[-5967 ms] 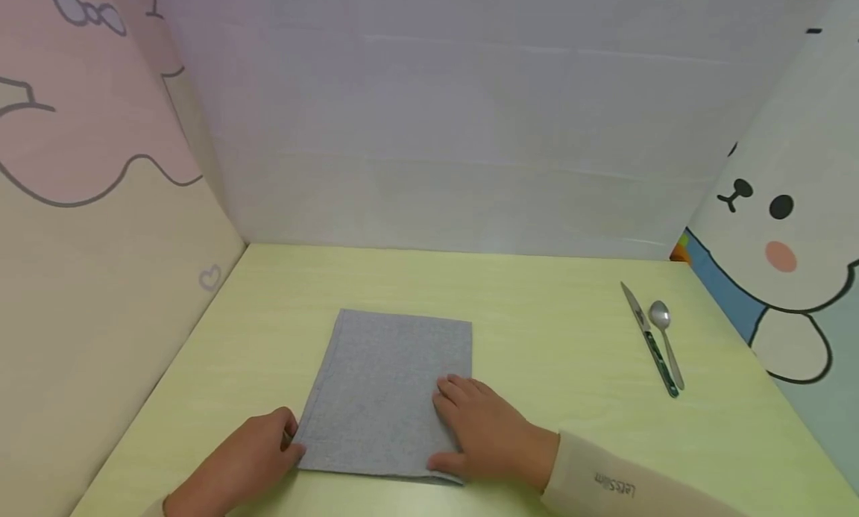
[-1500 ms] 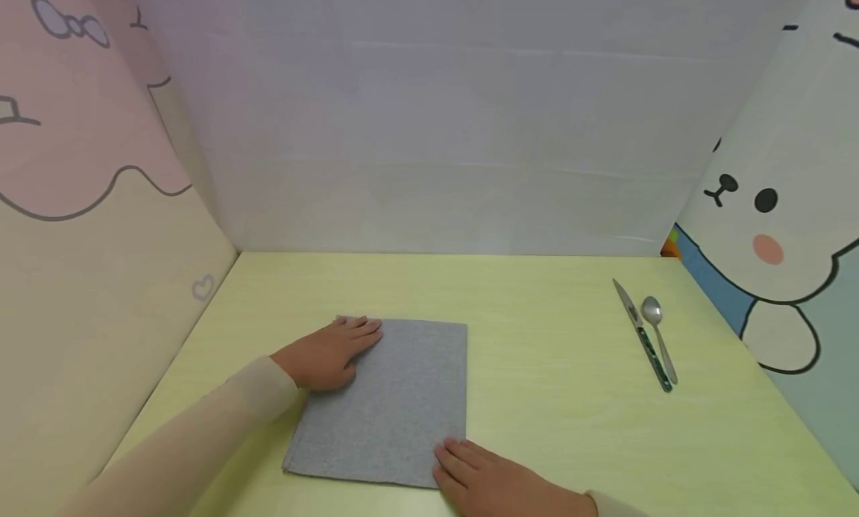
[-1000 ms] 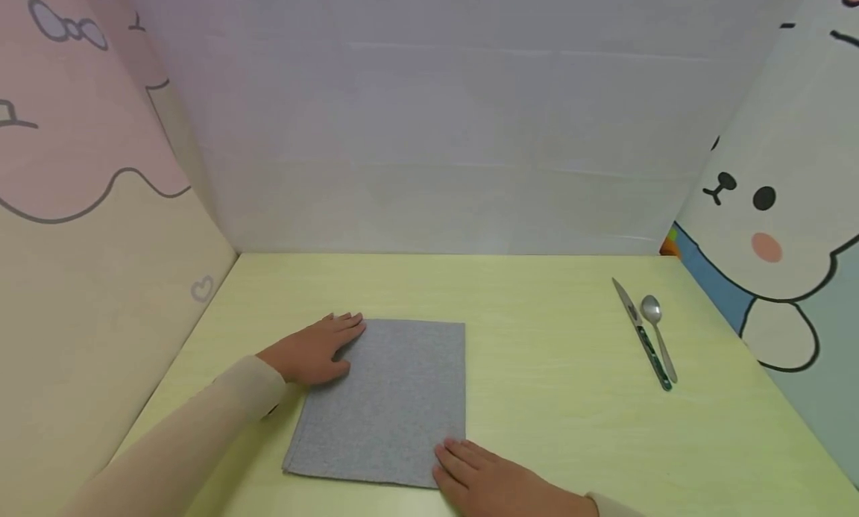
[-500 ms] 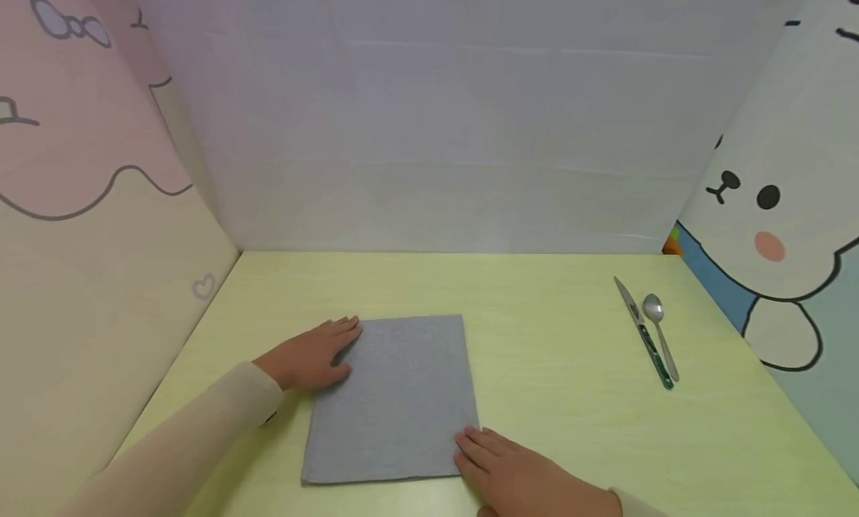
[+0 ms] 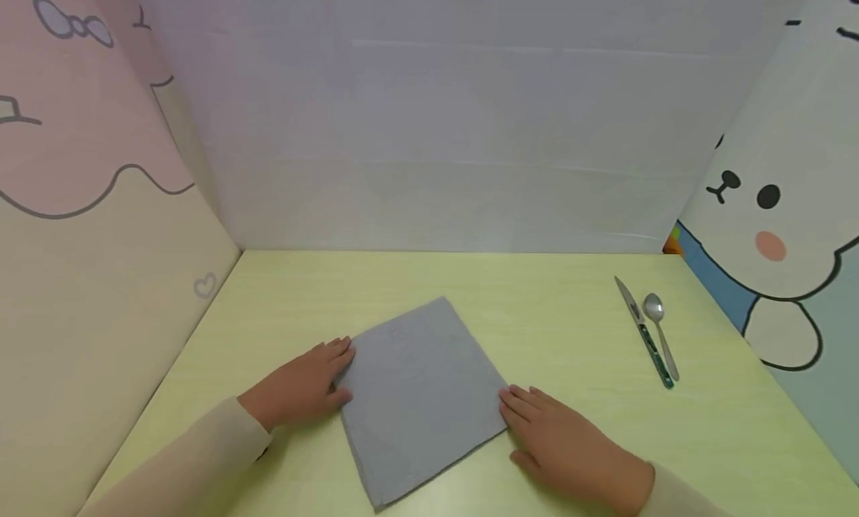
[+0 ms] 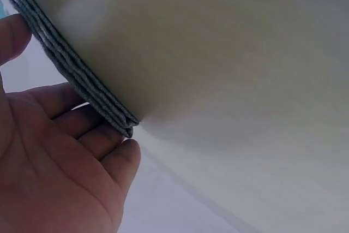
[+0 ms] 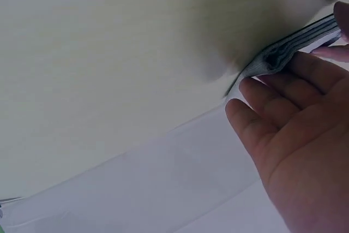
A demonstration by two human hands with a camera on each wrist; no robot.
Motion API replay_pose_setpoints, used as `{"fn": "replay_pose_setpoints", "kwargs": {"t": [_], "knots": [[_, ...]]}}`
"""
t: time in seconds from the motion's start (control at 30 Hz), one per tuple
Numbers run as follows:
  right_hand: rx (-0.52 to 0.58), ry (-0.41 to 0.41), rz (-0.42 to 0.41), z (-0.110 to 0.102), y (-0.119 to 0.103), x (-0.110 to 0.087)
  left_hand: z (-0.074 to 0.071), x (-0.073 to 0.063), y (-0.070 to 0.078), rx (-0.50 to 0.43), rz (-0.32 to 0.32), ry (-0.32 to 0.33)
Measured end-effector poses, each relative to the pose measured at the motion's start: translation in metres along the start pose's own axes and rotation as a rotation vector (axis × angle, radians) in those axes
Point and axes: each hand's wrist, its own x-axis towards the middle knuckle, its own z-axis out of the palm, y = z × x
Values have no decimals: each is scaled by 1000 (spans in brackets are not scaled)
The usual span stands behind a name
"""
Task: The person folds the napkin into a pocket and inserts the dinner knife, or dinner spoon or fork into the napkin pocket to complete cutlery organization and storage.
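A folded grey cloth (image 5: 424,398) lies flat on the table, turned so one corner points toward the back wall. My left hand (image 5: 300,383) rests at its left corner, fingers fairly straight on the top edge and thumb at the side. At the right corner, the straight fingertips of my right hand (image 5: 567,446) touch the border. Several stacked layers of the cloth (image 6: 68,66) show edge-on in the left wrist view beside that hand's fingers. In the right wrist view the folded edge of the cloth (image 7: 281,53) meets the fingers.
A knife (image 5: 646,334) with a dark green patterned handle lies at the right of the pale yellow-green table (image 5: 268,293). Close beside it is a metal spoon (image 5: 661,334). A white wall (image 5: 456,144) stands behind, with cartoon-printed panels at both sides.
The cloth has turned counterclockwise and shifted right. My right hand has moved up and to the right with its corner, while my left hand has slid slightly down with the left corner.
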Motion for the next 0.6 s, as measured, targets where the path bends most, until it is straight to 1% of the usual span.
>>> {"fn": "replay_pose_setpoints", "kwargs": {"t": [0.13, 0.33, 0.47, 0.6], "knots": [[4, 29, 72, -1, 17, 6, 3, -10, 12, -2, 1, 12], [11, 64, 135, -1, 46, 20, 9, -25, 34, 17, 21, 17], [-17, 74, 149, -1, 64, 31, 14, -32, 47, 42, 46, 5], [-7, 51, 154, -4, 79, 42, 19, -39, 59, 68, 75, -19]]}}
